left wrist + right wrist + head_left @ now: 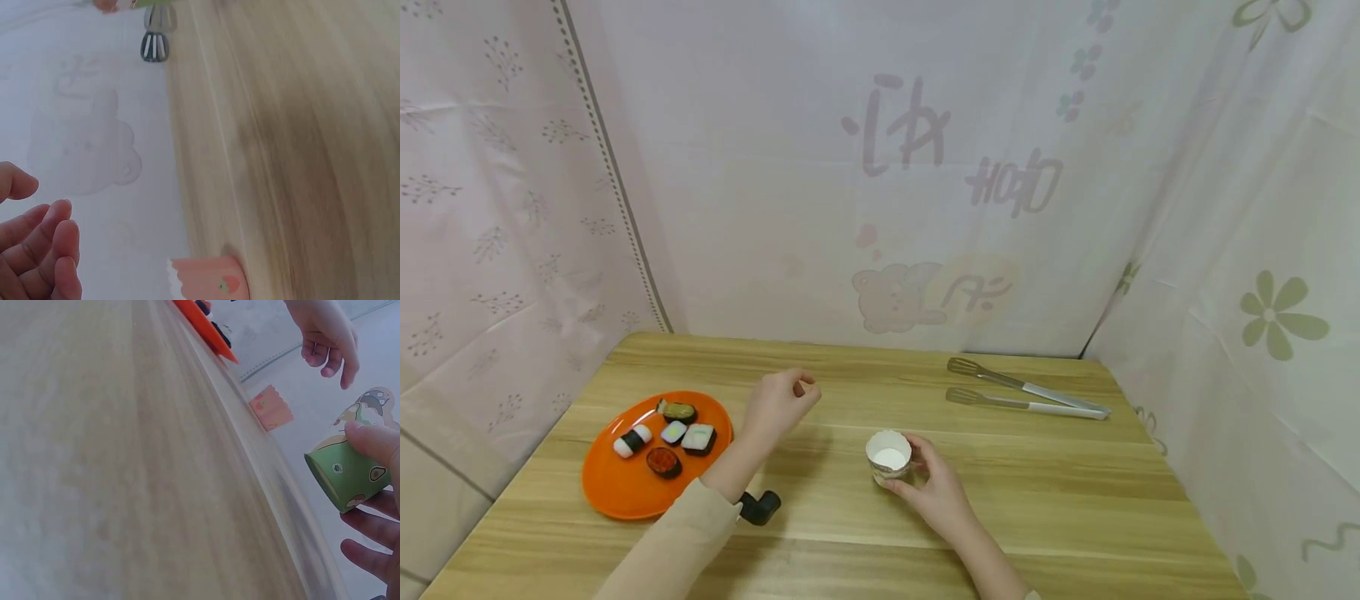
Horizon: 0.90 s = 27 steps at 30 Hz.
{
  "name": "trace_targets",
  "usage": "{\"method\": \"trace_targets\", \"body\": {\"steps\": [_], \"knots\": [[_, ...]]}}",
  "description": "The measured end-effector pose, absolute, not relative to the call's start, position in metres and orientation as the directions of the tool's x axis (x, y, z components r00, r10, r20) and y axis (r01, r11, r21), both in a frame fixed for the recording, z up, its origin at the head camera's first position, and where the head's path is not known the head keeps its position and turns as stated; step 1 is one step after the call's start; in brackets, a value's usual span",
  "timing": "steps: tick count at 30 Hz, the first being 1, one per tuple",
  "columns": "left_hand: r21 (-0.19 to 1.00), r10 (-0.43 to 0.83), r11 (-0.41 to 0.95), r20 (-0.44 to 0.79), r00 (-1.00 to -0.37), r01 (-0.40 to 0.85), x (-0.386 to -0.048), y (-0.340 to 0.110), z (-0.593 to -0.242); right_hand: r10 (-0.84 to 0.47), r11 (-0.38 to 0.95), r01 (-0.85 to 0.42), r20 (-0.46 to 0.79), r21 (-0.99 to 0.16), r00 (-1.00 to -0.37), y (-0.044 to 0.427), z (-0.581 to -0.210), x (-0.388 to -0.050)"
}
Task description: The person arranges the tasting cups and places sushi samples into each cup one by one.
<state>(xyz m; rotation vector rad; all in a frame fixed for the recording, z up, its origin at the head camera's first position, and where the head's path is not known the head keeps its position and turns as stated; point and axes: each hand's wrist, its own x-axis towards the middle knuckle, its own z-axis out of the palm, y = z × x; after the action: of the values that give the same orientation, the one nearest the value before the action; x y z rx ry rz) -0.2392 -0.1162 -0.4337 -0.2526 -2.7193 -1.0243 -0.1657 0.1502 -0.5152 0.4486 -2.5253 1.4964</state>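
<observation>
My right hand (936,492) grips a small paper cup (889,471) with a pale inside, thumb on the near side and fingers round the far side. In the right wrist view this cup (350,472) is green with avocado pictures, and its base seems off the table. My left hand (781,404) hangs above the table to the left, fingers loosely curled, holding nothing. A pink paper cup (212,278) with a strawberry picture stands on the table near the left hand. The head view does not show it.
An orange plate (613,492) at the left bears several sushi pieces (700,439). Metal tongs (1030,398) lie spread at the back right of the wooden table (1075,517). Printed curtains (760,208) enclose the back and sides. A black object (760,508) shows beside the left forearm.
</observation>
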Motion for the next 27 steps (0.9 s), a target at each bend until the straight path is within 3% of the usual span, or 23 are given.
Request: {"method": "trace_targets", "body": {"steps": [8, 27], "knots": [[0.604, 0.123, 0.737, 0.320, -0.939, 0.303, -0.229, -0.104, -0.435, -0.169, 0.445, -0.363, 0.321, -0.819, -0.932, 0.149, -0.515, -0.166], [0.600, 0.286, 0.711, 0.229, -0.931, 0.366, -0.207, -0.076, -0.443, -0.176, 0.458, -0.376, 0.332, -0.806, -0.927, 0.150, -0.515, -0.166]]}}
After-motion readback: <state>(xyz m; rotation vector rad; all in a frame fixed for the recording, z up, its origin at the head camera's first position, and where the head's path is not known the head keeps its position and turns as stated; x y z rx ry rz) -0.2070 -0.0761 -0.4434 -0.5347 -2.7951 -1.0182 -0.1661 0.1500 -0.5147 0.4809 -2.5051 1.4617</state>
